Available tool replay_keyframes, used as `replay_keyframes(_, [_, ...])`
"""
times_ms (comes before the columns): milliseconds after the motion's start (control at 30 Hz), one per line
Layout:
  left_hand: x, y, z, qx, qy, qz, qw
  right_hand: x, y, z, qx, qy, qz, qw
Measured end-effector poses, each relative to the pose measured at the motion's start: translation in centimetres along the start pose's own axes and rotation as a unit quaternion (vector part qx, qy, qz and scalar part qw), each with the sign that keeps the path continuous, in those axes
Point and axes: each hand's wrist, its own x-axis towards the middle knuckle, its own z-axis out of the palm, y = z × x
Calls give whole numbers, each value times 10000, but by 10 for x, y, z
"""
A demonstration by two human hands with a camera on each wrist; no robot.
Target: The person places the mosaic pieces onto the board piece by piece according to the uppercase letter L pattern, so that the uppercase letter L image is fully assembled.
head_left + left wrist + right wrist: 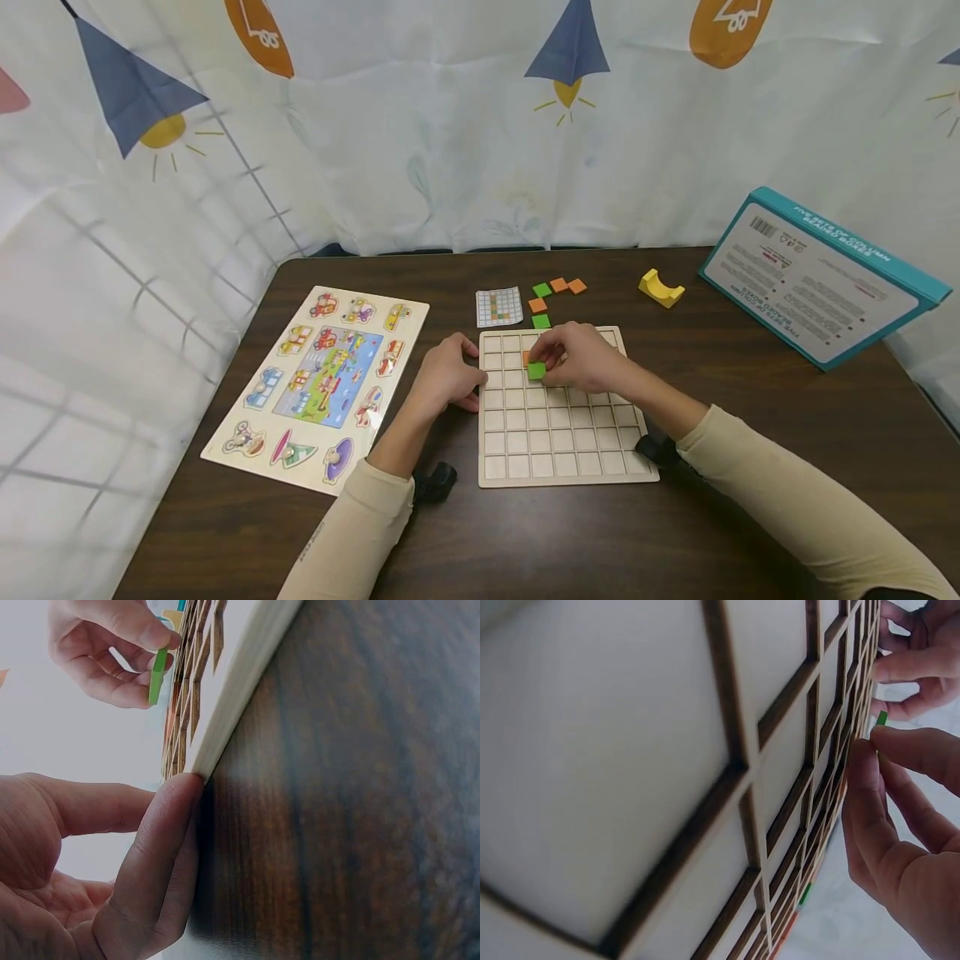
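A wooden grid board [517, 464] with square cells lies flat on the dark table. At its left edge is my left hand [447, 372], its fingertips touching the board's side in the left wrist view. Between thumb and fingers, my right hand [581, 358] pinches a green square tile [536, 371] over the upper left part of the grid. Just behind it, an orange tile [527, 358] lies on the board, partly hidden. In the left wrist view the green tile [157, 676] is held tilted above the grid surface.
Behind the board lie a small printed pattern card [499, 307] and several loose tiles, among them an orange one [537, 306] and a green one [542, 321]. A picture puzzle board [247, 400] lies left. Back right are a yellow arched block [661, 288] and a teal box [825, 279].
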Motion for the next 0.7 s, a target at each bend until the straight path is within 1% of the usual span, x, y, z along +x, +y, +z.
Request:
replay_keyframes(133, [1,0,0,-21,3,11,10000,1,-2,2,-60,-74,10,10000])
replay_keyframes(300, [1,0,-1,-26,9,-19,10000,2,-3,3,-167,-62,-43,9998])
replay_keyframes(700, [2,-1,-2,-30,-7,24,10000,4,-6,5,-325,-122,48,9994])
